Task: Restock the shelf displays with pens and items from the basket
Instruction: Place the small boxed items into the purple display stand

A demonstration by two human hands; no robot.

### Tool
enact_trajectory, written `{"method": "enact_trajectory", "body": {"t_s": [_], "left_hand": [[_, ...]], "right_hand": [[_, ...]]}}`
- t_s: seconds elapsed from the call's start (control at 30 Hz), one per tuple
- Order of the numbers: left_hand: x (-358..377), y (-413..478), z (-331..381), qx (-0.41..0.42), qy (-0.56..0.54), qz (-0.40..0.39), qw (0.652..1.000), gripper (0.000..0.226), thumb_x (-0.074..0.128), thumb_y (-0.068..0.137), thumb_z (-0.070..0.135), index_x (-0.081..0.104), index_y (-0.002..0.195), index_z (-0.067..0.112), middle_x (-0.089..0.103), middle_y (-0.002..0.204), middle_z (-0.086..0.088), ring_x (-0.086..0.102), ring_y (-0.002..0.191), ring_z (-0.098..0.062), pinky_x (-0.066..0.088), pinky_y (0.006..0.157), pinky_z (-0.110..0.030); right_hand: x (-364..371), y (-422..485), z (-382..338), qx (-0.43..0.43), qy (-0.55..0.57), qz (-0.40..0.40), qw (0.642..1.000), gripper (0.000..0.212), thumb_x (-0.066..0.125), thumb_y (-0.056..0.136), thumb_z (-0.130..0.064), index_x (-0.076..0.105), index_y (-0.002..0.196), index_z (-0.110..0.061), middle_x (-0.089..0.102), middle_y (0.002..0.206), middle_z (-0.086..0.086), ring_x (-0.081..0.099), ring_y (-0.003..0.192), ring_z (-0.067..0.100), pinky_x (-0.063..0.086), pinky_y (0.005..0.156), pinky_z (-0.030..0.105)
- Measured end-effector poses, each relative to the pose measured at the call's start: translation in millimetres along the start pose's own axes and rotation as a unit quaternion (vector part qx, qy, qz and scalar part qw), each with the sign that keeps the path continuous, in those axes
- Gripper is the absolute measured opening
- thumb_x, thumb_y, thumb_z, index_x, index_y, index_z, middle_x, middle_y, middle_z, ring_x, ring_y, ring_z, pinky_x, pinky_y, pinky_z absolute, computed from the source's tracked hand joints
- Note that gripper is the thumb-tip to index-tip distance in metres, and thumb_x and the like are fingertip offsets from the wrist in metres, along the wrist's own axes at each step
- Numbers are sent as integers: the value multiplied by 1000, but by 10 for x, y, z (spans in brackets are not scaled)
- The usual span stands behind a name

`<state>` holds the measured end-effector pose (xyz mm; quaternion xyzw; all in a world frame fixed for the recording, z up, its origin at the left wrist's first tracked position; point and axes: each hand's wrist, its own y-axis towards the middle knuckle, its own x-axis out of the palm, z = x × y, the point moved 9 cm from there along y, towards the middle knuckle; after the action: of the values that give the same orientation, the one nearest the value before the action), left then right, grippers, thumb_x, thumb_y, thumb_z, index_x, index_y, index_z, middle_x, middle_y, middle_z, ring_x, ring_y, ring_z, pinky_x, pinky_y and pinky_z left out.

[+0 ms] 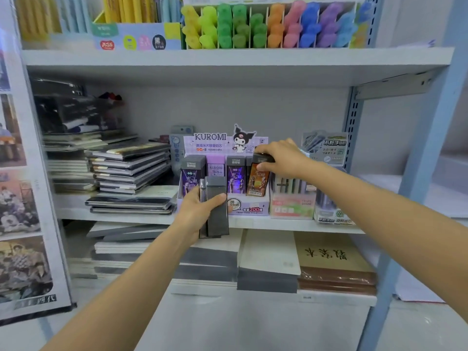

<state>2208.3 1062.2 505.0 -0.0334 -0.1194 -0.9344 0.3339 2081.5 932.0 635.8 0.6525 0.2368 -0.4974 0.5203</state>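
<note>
Pale grey metal shelving (228,58), carried on blue uprights (425,158), is seen across the whole view, with three boards shown. Well below the fingers of both hands, on the lowest board, large books (268,259) are laid in flat stacks, with a brown-covered book (334,259) at the right end. Far above the fingers, on the top board, highlighters (273,26) are stood in divided rows, sorted from yellow through green, orange, pink and blue to purple. To the left of the left fingers, on the middle board (121,216), dark wrapped notebooks (131,168) are piled in leaning stacks. Just behind the left fingers and directly under the right ones, a lilac display box (250,207) headed KUROMI is set on that same board. Purple lead cases (235,178) are stood upright in it in a row. Below and to the right of the right fingers, a pink display box (292,206) of pens is placed just beside the lilac one.

The left hand (195,211) is held in front of the lilac box, its fingers and thumb curled round a small bundle of dark grey cases (216,206), which are held upright and clear of the board. The right hand (283,158) is stretched over the box's right end, and its fingertips are closed on the dark cap of an orange case (258,182). That case is stood nearly upright at the right end of the row, beside the purple ones, with its lower end at the rim of the box. Whether it is fully seated cannot be told.
</note>
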Motion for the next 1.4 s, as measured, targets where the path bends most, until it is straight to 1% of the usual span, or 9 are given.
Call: {"method": "enact_trajectory", "body": {"t_s": [0.17, 0.27, 0.43, 0.57, 0.8, 0.97, 1.1, 1.2, 1.4], "left_hand": [[-9, 36, -33, -11, 0, -3, 1000, 34, 73, 85, 15, 61, 117, 15, 73, 108, -10, 71, 98, -30, 54, 91, -49], [-1, 20, -23, -11, 15, -3, 1000, 61, 78, 80, 23, 50, 134, 13, 64, 126, -11, 59, 117, -35, 42, 104, -55], [23, 20, -25, -9, 20, -10, 1000, 66, 79, 79, 25, 48, 136, 13, 62, 130, -11, 57, 120, -35, 40, 106, -56], [40, 4, -18, -11, 7, -15, 1000, 78, 80, 77, 26, 40, 142, 11, 55, 138, -15, 52, 126, -37, 38, 108, -56], [29, 9, -23, -7, 9, -18, 1000, 54, 78, 80, 22, 54, 128, 13, 69, 118, -11, 61, 115, -35, 42, 104, -54], [61, -21, 20, -1, 3, -28, 1000, 28, 72, 85, 10, 62, 110, 12, 76, 96, -9, 74, 82, -26, 60, 66, -35], [105, -104, 116, 10, -1, -27, 1000, 25, 73, 84, 8, 63, 107, 12, 76, 86, -6, 74, 75, -24, 56, 54, -25], [203, -176, 181, 14, -3, -38, 999, 29, 73, 83, 8, 62, 110, 8, 75, 93, -13, 74, 82, -31, 59, 61, -34], [320, -272, 249, 0, 25, -53, 998, 38, 74, 84, 25, 61, 117, 10, 73, 104, -15, 72, 91, -29, 58, 80, -42]], "right_hand": [[26, 39, -28, 11, -7, 7, 1000, 29, 60, 93, -36, 58, 120, -24, 66, 102, -5, 57, 105, 23, 27, 102, 37], [20, 37, -12, 15, -13, 9, 1000, 31, 60, 94, -35, 58, 122, -21, 67, 108, -2, 58, 106, 24, 27, 104, 39], [38, 61, -18, 20, -35, 21, 999, 32, 59, 94, -33, 54, 123, -22, 66, 110, -1, 56, 109, 24, 27, 102, 41], [-43, 54, -47, 18, -4, 100, 995, 36, 71, 85, -29, 50, 113, -23, 63, 113, -1, 57, 104, 24, 28, 94, 36], [-44, 72, -147, 1, -50, 133, 990, 19, 64, 91, -16, 70, 109, -18, 62, 109, 2, 55, 104, 21, 30, 93, 34], [-97, 44, -171, -9, -79, 117, 990, 23, 59, 94, -23, 68, 115, -21, 66, 112, 0, 57, 106, 20, 30, 94, 35], [-254, -161, -315, -31, 135, 172, 975, 27, 60, 93, -31, 65, 118, -20, 64, 106, -7, 60, 83, 2, 44, 84, 27], [-109, -235, -449, 0, 290, 99, 952, 34, 64, 91, -34, 61, 121, -19, 65, 100, -9, 54, 56, -13, 42, 64, 13], [68, -354, -504, 55, 410, 6, 910, 16, 64, 92, -15, 69, 107, -9, 65, 62, -2, 57, 45, 0, 43, 45, 12]]}}
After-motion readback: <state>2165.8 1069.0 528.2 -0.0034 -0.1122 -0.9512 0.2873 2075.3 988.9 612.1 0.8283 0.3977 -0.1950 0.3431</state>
